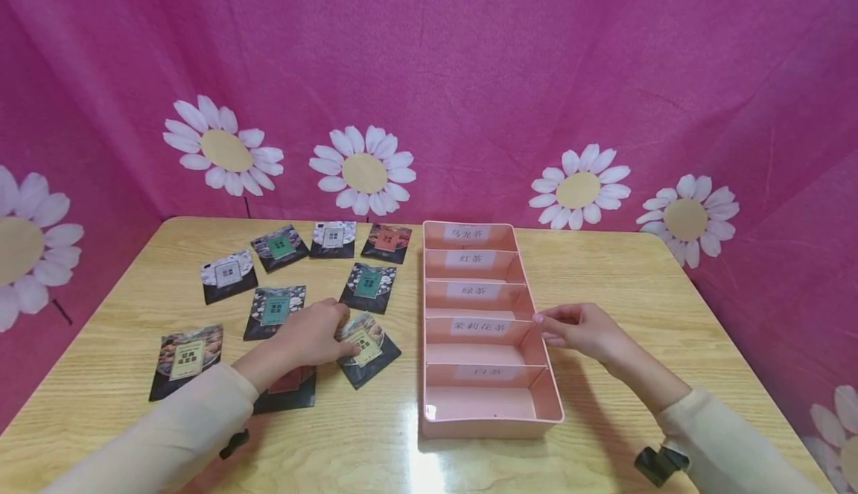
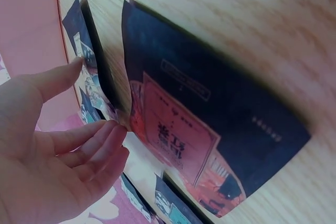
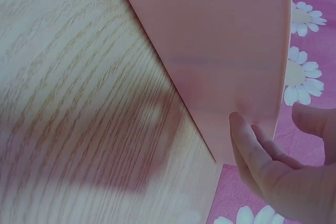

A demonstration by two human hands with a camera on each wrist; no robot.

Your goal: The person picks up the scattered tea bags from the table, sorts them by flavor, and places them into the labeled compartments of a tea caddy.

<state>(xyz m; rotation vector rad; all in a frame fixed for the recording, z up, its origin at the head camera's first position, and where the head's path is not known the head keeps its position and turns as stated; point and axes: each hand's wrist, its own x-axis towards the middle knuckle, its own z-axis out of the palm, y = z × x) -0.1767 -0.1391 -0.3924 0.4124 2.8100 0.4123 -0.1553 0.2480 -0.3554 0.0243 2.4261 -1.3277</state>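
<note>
My left hand [image 1: 311, 334] is at a dark tea sachet with a yellow label [image 1: 367, 351], flat on the table. Its thumb touches the sachet's face and the fingertips are at its edge, with a wide gap between them. A red-labelled sachet [image 2: 181, 124] lies under the left wrist, partly hidden in the head view. My right hand [image 1: 583, 334] rests against the right side of a pink divided box [image 1: 492, 428]. In the right wrist view, its fairly straight fingers touch the outer wall [image 3: 226, 40], thumb apart. Paper labels with Chinese writing mark the compartments.
More sachets are spread left of the box: a yellow-labelled one [image 1: 186, 360], green-labelled ones [image 1: 275, 311], white-labelled ones [image 1: 229, 276] and a red-labelled one [image 1: 386, 243]. A pink curtain with daisies [image 1: 429, 69] hangs behind the wooden table [image 1: 637, 270].
</note>
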